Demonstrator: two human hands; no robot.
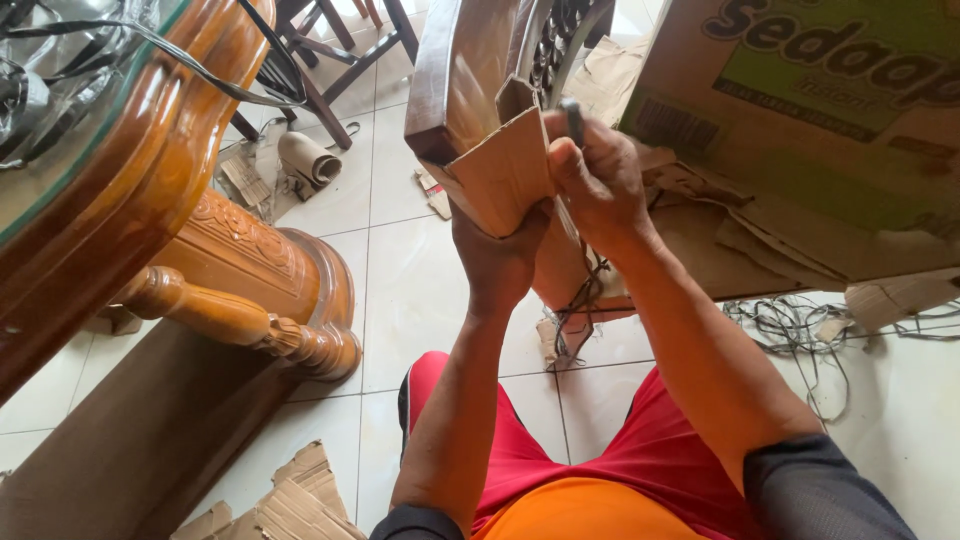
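Note:
A dark wooden chair leg [450, 80] rises in front of me with a folded piece of brown cardboard [505, 170] wrapped around its corner. My left hand [498, 255] grips the lower edge of the cardboard from below and presses it to the wood. My right hand [592, 180] is closed over the cardboard's right side and holds a thin grey tool [573, 120] that sticks up from the fist. What kind of tool it is stays unclear. Thin cord [575, 300] hangs below my hands.
A carved glass-topped wooden table [150, 170] stands at left. A large printed cardboard box [820, 110] leans at right, with torn cardboard under it. Tangled string [800, 330] lies on the white tile floor. Cardboard scraps [290, 500] and a paper roll [308, 160] lie about.

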